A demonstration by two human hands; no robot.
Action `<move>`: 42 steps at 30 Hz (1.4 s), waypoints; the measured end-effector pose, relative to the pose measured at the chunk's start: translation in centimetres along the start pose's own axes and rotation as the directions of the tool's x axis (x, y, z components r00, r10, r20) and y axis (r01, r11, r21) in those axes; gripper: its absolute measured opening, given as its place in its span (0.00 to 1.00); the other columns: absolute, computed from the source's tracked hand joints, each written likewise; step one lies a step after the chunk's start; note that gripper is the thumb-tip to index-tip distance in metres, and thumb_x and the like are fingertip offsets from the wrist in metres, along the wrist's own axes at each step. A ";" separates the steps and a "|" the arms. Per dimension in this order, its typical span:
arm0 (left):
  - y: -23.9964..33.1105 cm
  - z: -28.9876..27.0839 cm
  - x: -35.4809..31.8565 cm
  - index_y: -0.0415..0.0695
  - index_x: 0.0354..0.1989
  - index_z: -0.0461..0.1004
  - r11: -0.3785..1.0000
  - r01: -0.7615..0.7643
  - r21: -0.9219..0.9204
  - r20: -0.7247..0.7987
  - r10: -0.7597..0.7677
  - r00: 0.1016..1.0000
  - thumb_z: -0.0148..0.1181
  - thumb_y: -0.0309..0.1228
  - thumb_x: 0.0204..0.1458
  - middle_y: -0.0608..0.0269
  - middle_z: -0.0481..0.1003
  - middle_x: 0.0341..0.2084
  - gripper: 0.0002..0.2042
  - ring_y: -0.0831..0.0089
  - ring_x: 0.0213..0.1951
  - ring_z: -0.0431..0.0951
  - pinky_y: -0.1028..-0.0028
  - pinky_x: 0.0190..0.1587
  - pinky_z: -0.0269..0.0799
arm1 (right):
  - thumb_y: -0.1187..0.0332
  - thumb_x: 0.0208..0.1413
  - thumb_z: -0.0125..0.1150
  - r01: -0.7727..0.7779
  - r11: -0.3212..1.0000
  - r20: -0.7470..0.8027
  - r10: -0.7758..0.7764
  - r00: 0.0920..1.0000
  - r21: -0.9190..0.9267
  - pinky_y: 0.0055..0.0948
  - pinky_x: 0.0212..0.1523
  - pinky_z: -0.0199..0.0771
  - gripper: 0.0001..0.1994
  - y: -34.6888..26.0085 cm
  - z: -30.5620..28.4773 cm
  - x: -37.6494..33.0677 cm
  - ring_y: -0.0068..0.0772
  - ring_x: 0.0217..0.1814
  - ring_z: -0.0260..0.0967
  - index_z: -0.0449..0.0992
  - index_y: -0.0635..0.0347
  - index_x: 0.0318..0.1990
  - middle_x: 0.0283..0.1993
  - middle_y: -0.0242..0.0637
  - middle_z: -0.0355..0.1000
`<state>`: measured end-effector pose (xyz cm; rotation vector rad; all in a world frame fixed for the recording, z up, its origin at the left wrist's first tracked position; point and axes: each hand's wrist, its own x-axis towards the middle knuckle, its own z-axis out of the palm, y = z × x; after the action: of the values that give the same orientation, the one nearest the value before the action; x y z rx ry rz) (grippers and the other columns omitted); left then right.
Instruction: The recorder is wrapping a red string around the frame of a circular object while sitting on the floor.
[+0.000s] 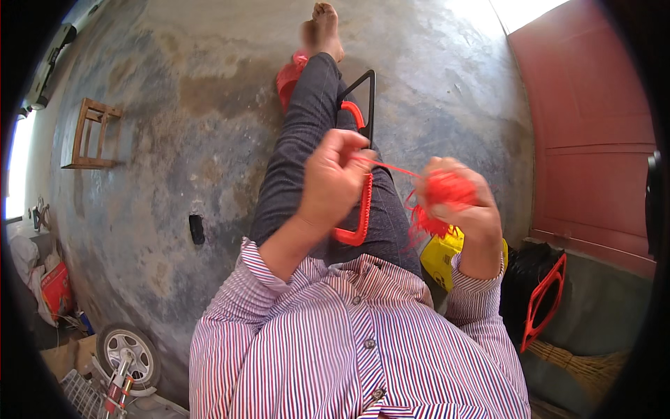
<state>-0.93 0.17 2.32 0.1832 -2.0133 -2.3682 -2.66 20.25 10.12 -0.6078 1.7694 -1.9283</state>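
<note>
Over jeans (296, 153) — right hand (476, 214) clutches red yarn (450, 187).

Red yarn (450, 190) fibrous, matt; black frame (372, 98) smooth, perhaps metal; trousers (296, 143) matt denim; stool (96, 163) wood.

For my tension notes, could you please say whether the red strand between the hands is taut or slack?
Taut: the red strand runs straight from the left hand to the red bundle in the right hand.
</note>
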 end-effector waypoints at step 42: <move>-4.5 -0.6 0.2 0.36 0.53 0.62 0.945 0.325 -0.044 0.106 -0.319 0.942 0.51 0.21 0.41 0.58 0.65 0.48 0.25 0.69 0.50 0.64 0.74 0.55 0.60 | 0.74 0.52 0.52 -0.329 0.885 -0.332 0.434 0.837 0.328 0.17 0.21 0.59 0.08 8.6 0.8 -1.2 0.16 0.19 0.57 0.73 0.66 0.39 0.19 0.25 0.61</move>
<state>-0.81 0.29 -2.19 0.4353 -2.0907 -2.6752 -0.97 19.65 1.57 0.2458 1.6531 -2.0298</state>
